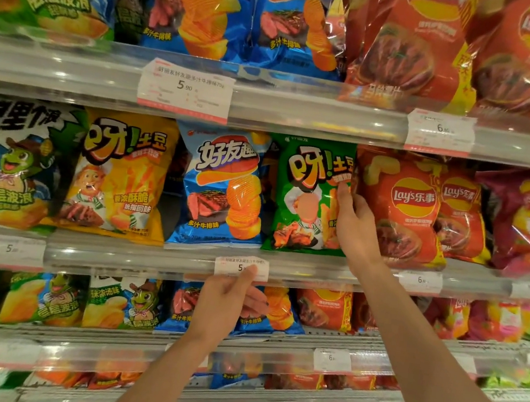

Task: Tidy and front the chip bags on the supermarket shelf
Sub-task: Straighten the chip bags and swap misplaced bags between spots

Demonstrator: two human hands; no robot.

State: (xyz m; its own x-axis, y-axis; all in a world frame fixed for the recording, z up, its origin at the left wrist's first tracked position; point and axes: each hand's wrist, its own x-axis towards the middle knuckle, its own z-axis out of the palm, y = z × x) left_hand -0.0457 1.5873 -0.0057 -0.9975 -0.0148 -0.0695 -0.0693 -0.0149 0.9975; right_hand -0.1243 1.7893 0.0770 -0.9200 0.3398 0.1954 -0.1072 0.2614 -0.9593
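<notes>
The green chip bag (307, 199) stands on the middle shelf (148, 259), its right edge pinched by the right hand (354, 226), while the left hand (226, 307) touches the price tag (241, 268) with one finger; the bag looks light, soft and crushable, so holding its edges seems safest.

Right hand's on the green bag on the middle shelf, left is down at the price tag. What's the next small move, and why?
Probably ease the green bag a little leftward with the right hand, which grips its right edge. That edge overlaps the red Lay's bag beside it, while a dark gap shows between the green bag and the blue bag. The left hand touches the price tag and can stay.
</notes>
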